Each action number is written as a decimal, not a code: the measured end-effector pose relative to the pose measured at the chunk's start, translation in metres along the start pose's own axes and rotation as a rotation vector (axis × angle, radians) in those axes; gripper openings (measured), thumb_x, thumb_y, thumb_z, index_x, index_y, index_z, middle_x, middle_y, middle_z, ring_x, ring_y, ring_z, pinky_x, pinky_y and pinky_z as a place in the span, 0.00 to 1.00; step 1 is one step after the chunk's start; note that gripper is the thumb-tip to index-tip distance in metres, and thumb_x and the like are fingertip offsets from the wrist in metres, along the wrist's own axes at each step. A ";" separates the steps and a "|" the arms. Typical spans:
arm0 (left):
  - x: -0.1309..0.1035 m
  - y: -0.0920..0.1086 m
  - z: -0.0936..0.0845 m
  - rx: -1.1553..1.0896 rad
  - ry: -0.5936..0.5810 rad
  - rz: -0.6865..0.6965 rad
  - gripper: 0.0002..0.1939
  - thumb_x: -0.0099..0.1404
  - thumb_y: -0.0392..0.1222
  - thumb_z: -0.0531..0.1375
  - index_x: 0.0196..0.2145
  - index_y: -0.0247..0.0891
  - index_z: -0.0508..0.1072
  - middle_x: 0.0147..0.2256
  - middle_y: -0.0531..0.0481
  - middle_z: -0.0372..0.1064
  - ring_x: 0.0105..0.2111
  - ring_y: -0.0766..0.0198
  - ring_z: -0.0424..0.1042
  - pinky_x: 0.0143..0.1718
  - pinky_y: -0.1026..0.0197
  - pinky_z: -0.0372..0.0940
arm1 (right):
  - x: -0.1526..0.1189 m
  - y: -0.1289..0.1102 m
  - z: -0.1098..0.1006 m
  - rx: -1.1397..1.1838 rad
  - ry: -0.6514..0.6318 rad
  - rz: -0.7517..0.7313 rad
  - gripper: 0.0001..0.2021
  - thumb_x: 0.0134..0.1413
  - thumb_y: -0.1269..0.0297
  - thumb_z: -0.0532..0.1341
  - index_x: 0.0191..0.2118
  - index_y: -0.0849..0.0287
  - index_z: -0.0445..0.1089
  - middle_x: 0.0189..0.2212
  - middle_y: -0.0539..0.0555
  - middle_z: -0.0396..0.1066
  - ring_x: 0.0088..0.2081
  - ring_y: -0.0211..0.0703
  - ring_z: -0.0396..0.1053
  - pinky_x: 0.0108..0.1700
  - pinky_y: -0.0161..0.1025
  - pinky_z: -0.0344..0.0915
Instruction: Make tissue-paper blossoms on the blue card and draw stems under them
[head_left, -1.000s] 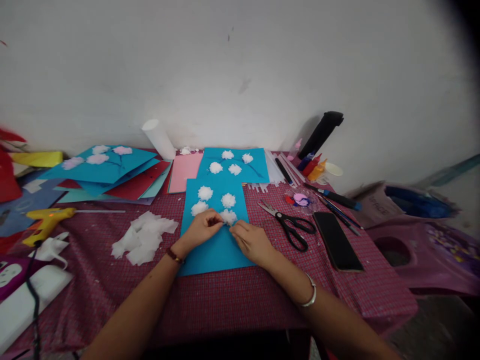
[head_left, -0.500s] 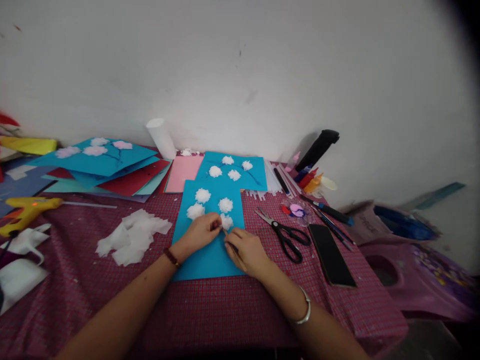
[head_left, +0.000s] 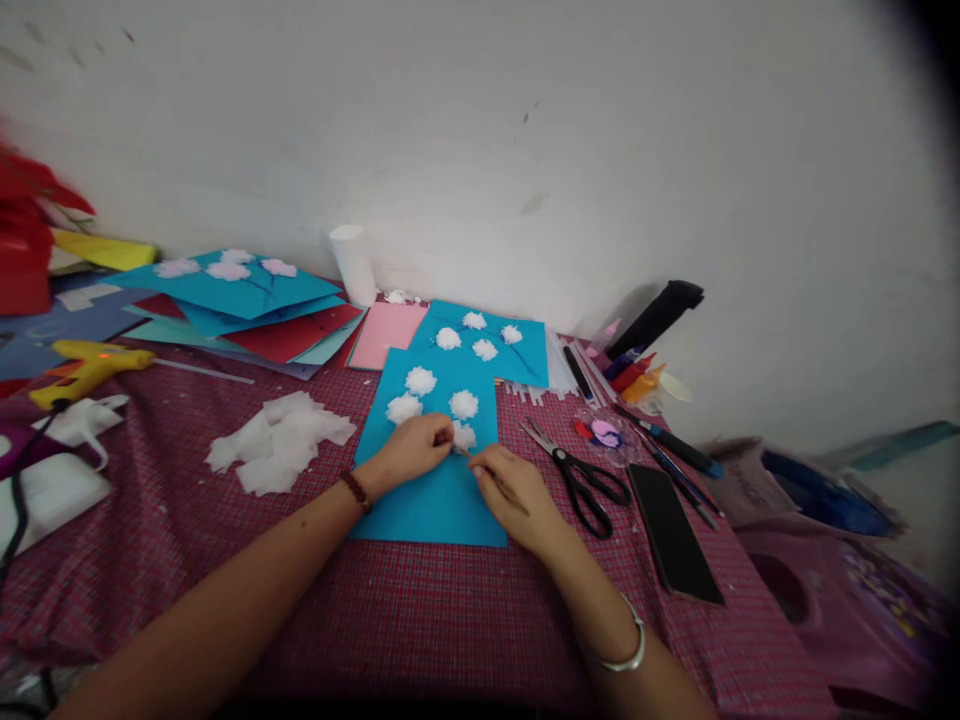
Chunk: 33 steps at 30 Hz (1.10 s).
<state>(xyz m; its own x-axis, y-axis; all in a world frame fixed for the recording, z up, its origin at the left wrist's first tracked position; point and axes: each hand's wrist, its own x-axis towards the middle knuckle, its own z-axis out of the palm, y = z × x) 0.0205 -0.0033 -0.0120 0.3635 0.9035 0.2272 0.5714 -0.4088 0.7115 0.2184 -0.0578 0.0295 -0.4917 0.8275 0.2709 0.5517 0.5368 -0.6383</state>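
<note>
A blue sheet of paper (head_left: 427,510) lies in front of me with several white tissue flowers on its upper half. My right hand (head_left: 517,495) pinches a thin brown stick (head_left: 510,490), whose tip points at the lowest white flower (head_left: 464,434) on the right. Whether the stick is a brush I cannot make out. At that flower's left edge, my left hand (head_left: 416,447) has its thumb and fingers pressed together; what they hold, if anything, is hidden.
Torn white tissue (head_left: 281,440) lies left of the sheet, and a yellow glue gun (head_left: 94,372) farther left. Scissors (head_left: 577,475), a phone (head_left: 675,535) and a dish of paint (head_left: 604,432) are at right. Behind stand a second flowered blue sheet (head_left: 525,360) and a white roll (head_left: 352,265).
The camera view has turned slightly, shifting most things rightward. The right hand and stick have drawn back a little from the left hand, which stays by the same flower.
</note>
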 end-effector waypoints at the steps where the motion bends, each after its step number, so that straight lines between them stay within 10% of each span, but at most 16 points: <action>1: 0.000 0.000 0.000 -0.003 -0.001 0.000 0.05 0.56 0.33 0.55 0.27 0.38 0.69 0.24 0.54 0.65 0.25 0.65 0.64 0.26 0.64 0.56 | 0.000 0.001 -0.001 0.034 0.024 0.018 0.08 0.60 0.70 0.53 0.34 0.55 0.67 0.31 0.52 0.69 0.33 0.42 0.68 0.36 0.37 0.62; 19: -0.012 0.007 -0.015 0.173 0.129 -0.130 0.12 0.64 0.40 0.54 0.44 0.36 0.68 0.38 0.44 0.71 0.35 0.57 0.71 0.37 0.57 0.64 | 0.006 0.035 0.011 0.779 0.179 0.376 0.08 0.56 0.58 0.59 0.30 0.56 0.70 0.25 0.50 0.72 0.25 0.40 0.67 0.30 0.37 0.63; 25: -0.039 0.029 -0.025 0.638 -0.068 -0.226 0.15 0.63 0.49 0.57 0.41 0.34 0.69 0.41 0.38 0.68 0.41 0.49 0.69 0.36 0.54 0.64 | 0.009 0.049 0.011 1.066 0.264 0.471 0.09 0.50 0.57 0.64 0.30 0.58 0.72 0.23 0.50 0.72 0.22 0.36 0.66 0.30 0.35 0.65; 33: -0.056 0.015 -0.065 0.432 -0.298 -0.035 0.10 0.60 0.30 0.55 0.39 0.37 0.70 0.41 0.48 0.69 0.40 0.62 0.68 0.44 0.61 0.63 | 0.006 0.030 0.010 1.294 0.077 0.397 0.08 0.51 0.58 0.65 0.30 0.57 0.72 0.23 0.50 0.72 0.24 0.36 0.68 0.33 0.35 0.65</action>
<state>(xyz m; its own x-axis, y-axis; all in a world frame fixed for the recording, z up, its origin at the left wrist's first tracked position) -0.0393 -0.0522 0.0296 0.4965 0.8673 -0.0355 0.8154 -0.4520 0.3615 0.2258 -0.0381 0.0049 -0.3866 0.9191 -0.0763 -0.3980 -0.2410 -0.8852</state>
